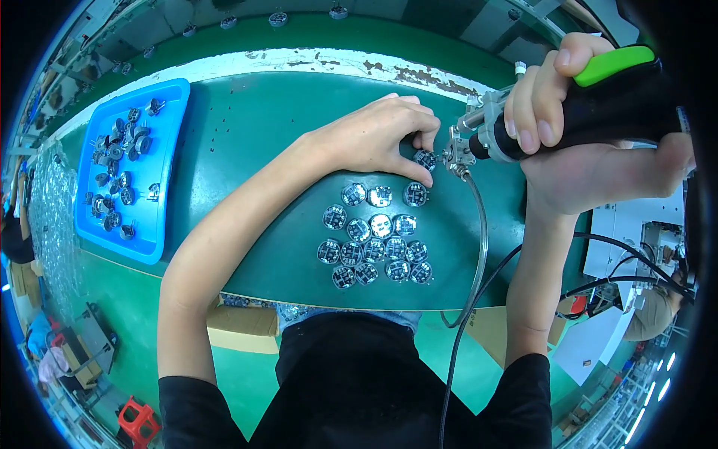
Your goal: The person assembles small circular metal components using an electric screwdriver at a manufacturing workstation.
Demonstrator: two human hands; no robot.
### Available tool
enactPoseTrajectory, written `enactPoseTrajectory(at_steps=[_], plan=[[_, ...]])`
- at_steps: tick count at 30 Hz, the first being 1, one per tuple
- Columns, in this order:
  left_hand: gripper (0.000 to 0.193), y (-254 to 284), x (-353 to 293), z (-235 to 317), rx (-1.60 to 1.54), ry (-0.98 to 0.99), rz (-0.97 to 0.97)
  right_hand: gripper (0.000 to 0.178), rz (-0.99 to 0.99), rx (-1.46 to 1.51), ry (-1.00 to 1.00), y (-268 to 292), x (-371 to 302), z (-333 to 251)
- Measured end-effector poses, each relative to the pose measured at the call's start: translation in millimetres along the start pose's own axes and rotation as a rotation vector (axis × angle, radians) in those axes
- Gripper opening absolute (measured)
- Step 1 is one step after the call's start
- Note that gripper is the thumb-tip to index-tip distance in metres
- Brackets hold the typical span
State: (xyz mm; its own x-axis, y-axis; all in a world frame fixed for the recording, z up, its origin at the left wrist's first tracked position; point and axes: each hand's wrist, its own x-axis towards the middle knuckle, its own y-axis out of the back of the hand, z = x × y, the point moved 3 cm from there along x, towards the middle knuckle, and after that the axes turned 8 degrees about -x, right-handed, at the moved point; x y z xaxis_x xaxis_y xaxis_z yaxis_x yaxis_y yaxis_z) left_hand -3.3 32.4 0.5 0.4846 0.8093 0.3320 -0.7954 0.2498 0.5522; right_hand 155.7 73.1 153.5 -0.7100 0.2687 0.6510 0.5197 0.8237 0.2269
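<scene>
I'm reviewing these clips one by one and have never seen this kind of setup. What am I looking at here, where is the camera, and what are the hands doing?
There is no machine here: a person works with bare hands, and the single picture comes from a wide fisheye camera on their head, looking down, which is why straight edges bend. The left hand pins a small round part to the green table. The right hand grips a black powered hand tool with a green trigger, its metal tip beside that part and a hose and cable trailing off. A cluster of similar round parts lies nearer the person. A blue tray holding more small metal pieces sits to the left.
</scene>
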Motion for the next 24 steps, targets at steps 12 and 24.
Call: enactPoseTrajectory(at_steps=[12,24], plan=[[0.048,-2.3,4.5,3.1,-0.028,0.014,-0.005,0.102,-0.01,0.004,0.021,8.6,5.4,4.8],[0.043,5.5,-4.3,22.9,-0.025,0.166,-0.169,0.103,0.01,0.04,0.015,23.6,-8.9,-0.1]])
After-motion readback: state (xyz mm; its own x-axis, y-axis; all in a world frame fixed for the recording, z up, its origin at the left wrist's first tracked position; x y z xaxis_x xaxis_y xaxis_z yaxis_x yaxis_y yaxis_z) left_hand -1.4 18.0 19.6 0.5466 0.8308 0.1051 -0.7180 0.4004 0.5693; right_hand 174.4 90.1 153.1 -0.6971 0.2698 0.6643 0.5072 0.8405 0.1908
